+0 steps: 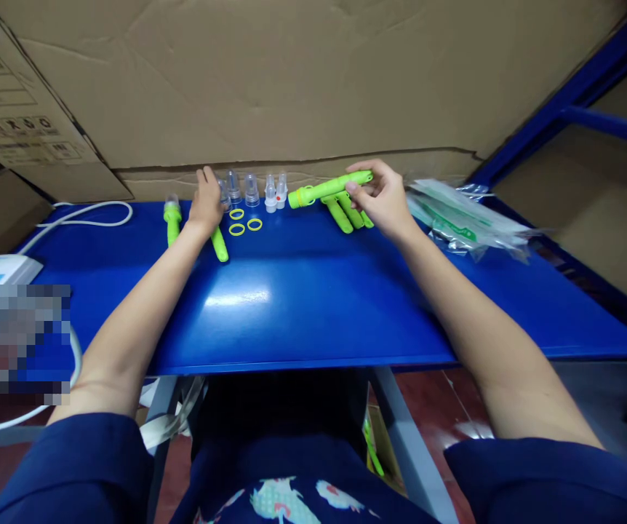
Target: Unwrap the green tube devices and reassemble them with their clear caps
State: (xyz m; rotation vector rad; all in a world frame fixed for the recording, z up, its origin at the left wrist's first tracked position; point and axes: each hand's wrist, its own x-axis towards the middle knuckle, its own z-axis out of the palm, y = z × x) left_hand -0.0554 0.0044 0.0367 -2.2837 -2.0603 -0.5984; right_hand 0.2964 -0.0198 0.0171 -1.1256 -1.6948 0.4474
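The blue tabletop (313, 291) is bounded by a cardboard sheet (302, 80) along the far side and a blue frame (542, 116) at the far right; a broad stretch of its surface lies between the forearms, reaching to the straight near edge. Three yellow-green rings (254, 225) lie near the middle, with two white-collared clear pieces (270, 198) and at least three clear plastic cups (252, 191) standing farther back. The right hand (383, 195) has thumb and fingers closed on a lime-green tube (327, 188), whose wider end points left; three loose green tubes (340, 217) show on the near side of it. The left hand (206, 205) is beside the leftmost cup, another green stick (219, 244) jutting out from under it toward the near side; whether its fingers grip anything, I cannot tell. One clear-capped green tube (172, 215) lies left of that hand, and clear plastic bags (466, 218) lie right of the right hand.
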